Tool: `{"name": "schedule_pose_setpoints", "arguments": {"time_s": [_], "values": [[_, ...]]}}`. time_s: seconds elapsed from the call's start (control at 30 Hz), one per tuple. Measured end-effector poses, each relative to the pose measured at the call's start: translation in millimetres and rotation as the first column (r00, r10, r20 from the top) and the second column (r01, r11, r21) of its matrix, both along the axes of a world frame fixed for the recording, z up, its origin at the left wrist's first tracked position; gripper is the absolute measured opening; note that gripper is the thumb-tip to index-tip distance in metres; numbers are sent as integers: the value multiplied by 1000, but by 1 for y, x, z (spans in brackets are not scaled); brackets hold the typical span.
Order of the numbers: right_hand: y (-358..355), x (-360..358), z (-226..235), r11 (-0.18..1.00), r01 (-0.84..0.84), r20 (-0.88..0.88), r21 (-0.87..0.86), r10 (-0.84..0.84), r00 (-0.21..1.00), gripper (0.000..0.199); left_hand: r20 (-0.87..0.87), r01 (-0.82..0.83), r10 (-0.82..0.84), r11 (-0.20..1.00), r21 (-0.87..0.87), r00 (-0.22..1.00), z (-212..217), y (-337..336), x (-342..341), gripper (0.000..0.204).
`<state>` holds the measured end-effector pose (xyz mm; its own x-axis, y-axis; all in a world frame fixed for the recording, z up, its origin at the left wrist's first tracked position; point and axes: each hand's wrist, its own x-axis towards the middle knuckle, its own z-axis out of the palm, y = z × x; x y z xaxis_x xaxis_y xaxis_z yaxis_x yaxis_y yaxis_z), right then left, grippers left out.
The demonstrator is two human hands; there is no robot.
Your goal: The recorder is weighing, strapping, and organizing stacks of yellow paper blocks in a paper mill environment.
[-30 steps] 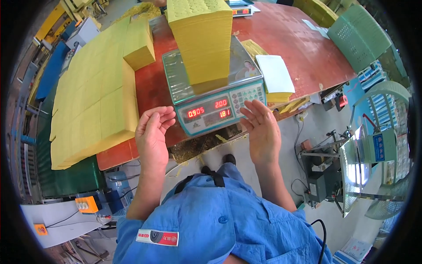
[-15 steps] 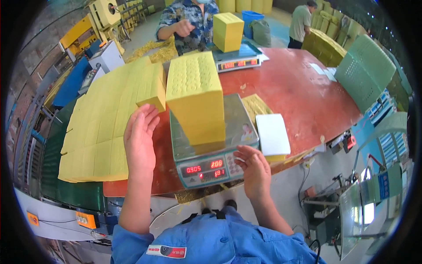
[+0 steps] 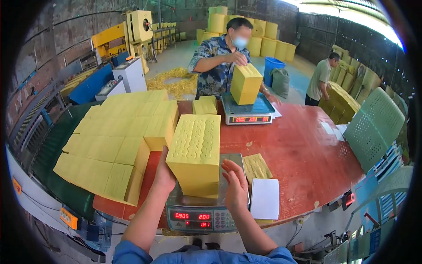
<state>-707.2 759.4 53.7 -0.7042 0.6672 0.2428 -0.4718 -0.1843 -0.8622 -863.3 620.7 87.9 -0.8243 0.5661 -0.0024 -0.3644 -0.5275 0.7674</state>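
A tall stack of yellow paper [image 3: 193,163] stands upright on the metal pan of a digital scale [image 3: 202,218] in front of me. Rows of coin-like shapes are pressed into its top sheet, and the scale's red display is lit. My left hand [image 3: 164,172] lies flat along the stack's left side, its fingers stretched and partly hidden behind the edge. To the right of the stack my right hand [image 3: 236,185] is open, fingers stretched and slightly bent, with a small gap to the paper.
Many yellow paper blocks [image 3: 105,145] cover the left side of the red table [image 3: 299,145]. White sheets [image 3: 265,198] and a thin yellow piece [image 3: 256,169] lie right of the scale. Across the table, a co-worker [image 3: 220,66] touches another stack [image 3: 246,86] on a second scale [image 3: 248,115].
My view has tilted up. My left hand has come against the stack's side, and my right hand has moved closer to it. The co-worker's hand has come to the top of the far stack.
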Motion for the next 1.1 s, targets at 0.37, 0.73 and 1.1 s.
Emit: {"name": "schedule_pose_setpoints", "arguments": {"time_s": [0.37,0.73,1.1], "values": [[-26,20,-14,989,53,53,-135,-46,998,45,56,96,-90,987,-130,994,-46,4,53,50],[-46,71,-33,953,278,133,-118,-263,956,42,-117,213,-200,970,120,973,-2,-13,41,60],[-75,95,-90,920,354,284,-165,-300,911,31,-981,-54,-117,991,-126,156,79,6,18,53]]}}
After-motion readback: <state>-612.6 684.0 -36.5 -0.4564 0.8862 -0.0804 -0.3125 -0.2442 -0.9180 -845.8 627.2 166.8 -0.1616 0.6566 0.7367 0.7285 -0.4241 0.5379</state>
